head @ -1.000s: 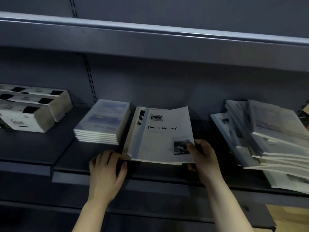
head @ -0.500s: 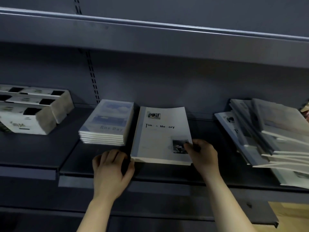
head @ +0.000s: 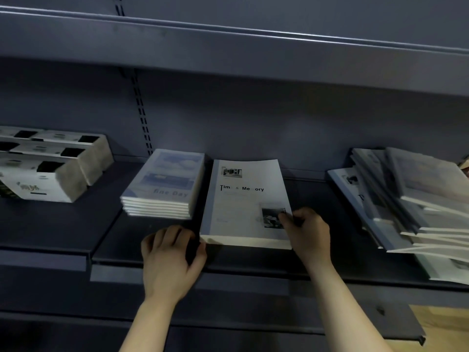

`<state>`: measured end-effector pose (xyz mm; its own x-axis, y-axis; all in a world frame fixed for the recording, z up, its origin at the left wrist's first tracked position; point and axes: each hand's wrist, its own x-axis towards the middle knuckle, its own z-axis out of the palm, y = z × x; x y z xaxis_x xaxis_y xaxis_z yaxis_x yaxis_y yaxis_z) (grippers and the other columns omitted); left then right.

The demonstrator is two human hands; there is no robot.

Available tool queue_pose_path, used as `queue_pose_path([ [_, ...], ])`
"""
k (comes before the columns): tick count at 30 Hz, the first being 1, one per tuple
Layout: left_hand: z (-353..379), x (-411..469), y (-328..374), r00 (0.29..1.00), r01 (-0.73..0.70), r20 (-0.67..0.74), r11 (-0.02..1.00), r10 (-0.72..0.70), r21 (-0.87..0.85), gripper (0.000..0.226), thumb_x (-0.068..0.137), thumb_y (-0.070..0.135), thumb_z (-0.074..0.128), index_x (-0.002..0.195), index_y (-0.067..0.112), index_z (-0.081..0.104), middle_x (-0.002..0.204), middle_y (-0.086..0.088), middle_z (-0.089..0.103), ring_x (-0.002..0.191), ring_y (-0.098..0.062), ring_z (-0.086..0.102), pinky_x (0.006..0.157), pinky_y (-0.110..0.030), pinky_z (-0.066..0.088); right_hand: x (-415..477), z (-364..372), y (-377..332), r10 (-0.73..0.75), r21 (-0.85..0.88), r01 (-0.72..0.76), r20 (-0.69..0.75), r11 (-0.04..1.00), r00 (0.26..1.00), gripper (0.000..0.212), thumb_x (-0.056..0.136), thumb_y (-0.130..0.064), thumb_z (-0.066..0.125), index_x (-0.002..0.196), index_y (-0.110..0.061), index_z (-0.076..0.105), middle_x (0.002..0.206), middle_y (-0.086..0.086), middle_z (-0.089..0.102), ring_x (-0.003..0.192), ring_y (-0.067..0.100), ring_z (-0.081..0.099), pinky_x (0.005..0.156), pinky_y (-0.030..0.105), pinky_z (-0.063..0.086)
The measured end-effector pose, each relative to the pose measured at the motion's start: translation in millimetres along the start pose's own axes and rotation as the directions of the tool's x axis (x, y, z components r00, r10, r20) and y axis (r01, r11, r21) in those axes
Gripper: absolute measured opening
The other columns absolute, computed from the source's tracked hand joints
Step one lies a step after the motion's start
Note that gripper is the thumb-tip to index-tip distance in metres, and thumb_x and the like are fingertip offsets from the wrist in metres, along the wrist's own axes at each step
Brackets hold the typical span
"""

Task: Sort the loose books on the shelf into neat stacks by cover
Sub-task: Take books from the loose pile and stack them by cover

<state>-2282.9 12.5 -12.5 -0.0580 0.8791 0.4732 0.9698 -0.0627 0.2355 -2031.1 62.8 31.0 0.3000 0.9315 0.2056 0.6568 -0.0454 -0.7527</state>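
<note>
We see the right hand (head: 308, 233) closed on the front right corner of the "Time & Memory" stack (head: 246, 204), with the thumb on top of the cover, over the small dark photo. The left hand (head: 168, 257) is open and holds nothing; its thumb touches the front left corner of the same stack, and the fingers rest curled on the shelf (head: 63, 227) in front of the "Fine Day" stack (head: 165, 184). The two stacks lie flat and near each other, with a narrow gap between them. The "Fine Day" stack is neat. Further right, a loose pile of books (head: 416, 204) lies tilted and fanned out, and some of them reach over the front edge of the shelf. Far left stand white cardboard boxes (head: 50, 166), well apart from the books.
</note>
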Motion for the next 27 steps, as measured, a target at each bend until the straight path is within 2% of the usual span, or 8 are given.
queue_pose_path([
  [4, 0.0, 0.1, 0.3, 1.0, 0.004, 0.0, 1.0, -0.004, -0.004, 0.038, 0.082, 0.047, 0.04, 0.086, 0.019, 0.066, 0.093, -0.003, 0.062, 0.084, -0.027, 0.054, 0.079, -0.039, 0.029, 0.4, 2.0, 0.4, -0.008, -0.015, 0.008, -0.013, 1.0, 1.0, 0.02, 0.089, -0.029, 0.066, 0.075, -0.017, 0.059, 0.062, -0.005, 0.059, 0.054, 0.005, 0.055, 0.048, 0.018, 0.034],
  [9, -1.0, 0.4, 1.0, 1.0, 0.002, -0.011, 1.0, -0.003, -0.003, 0.038, 0.082, 0.046, 0.04, 0.086, 0.019, 0.066, 0.093, -0.003, 0.061, 0.082, -0.027, 0.054, 0.08, -0.038, 0.027, 2.0, 4.5, 0.3, -0.025, -0.025, 0.024, -0.036, 0.999, 0.999, 0.022, 0.088, -0.029, 0.067, 0.072, -0.021, 0.055, 0.062, -0.007, 0.058, 0.054, 0.004, 0.055, 0.048, 0.018, 0.038],
  [17, 1.0, 0.5, 0.7, 1.0, 0.007, -0.02, 1.0, -0.007, -0.01, 0.037, 0.081, 0.045, 0.041, 0.086, 0.018, 0.066, 0.093, -0.004, 0.061, 0.083, -0.027, 0.054, 0.081, -0.04, 0.03, 4.5, 7.0, 1.7, -0.025, -0.027, 0.023, -0.044, 0.999, 0.999, 0.022, 0.089, -0.031, 0.066, 0.075, -0.016, 0.057, 0.062, -0.004, 0.058, 0.053, 0.007, 0.056, 0.047, 0.02, 0.036],
  [21, 1.4, 0.1, 0.2, 1.0, 0.006, -0.006, 1.0, -0.006, -0.004, 0.038, 0.082, 0.046, 0.04, 0.087, 0.018, 0.066, 0.094, -0.003, 0.061, 0.084, -0.027, 0.054, 0.082, -0.042, 0.031, 4.0, 6.5, 1.6, -0.013, -0.054, 0.012, -0.013, 0.998, 1.0, 0.024, 0.09, -0.035, 0.064, 0.086, -0.012, 0.056, 0.066, -0.007, 0.056, 0.056, 0.004, 0.054, 0.048, 0.019, 0.039],
  [24, 1.6, 0.2, -0.2, 1.0, 0.009, -0.001, 1.0, -0.009, -0.006, 0.038, 0.082, 0.046, 0.04, 0.087, 0.019, 0.067, 0.094, -0.003, 0.061, 0.085, -0.027, 0.055, 0.082, -0.042, 0.032, 2.9, 3.1, 2.3, -0.005, -0.017, 0.006, 0.045, 1.0, 0.999, 0.025, 0.091, -0.039, 0.06, 0.101, -0.018, 0.051, 0.076, -0.012, 0.052, 0.065, -0.004, 0.05, 0.053, 0.015, 0.037],
  [27, 1.9, 0.2, -0.3, 1.0, 0.007, -0.001, 1.0, -0.007, -0.001, 0.038, 0.082, 0.045, 0.04, 0.087, 0.019, 0.067, 0.094, -0.003, 0.061, 0.085, -0.027, 0.054, 0.081, -0.041, 0.032, 2.3, -7.3, -0.1, 0.005, 0.028, -0.01, 0.174, 1.0, 0.985, 0.036, 0.088, -0.049, 0.06, 0.109, -0.021, 0.052, 0.09, -0.01, 0.056, 0.08, 0.004, 0.056, 0.059, 0.016, 0.038],
])
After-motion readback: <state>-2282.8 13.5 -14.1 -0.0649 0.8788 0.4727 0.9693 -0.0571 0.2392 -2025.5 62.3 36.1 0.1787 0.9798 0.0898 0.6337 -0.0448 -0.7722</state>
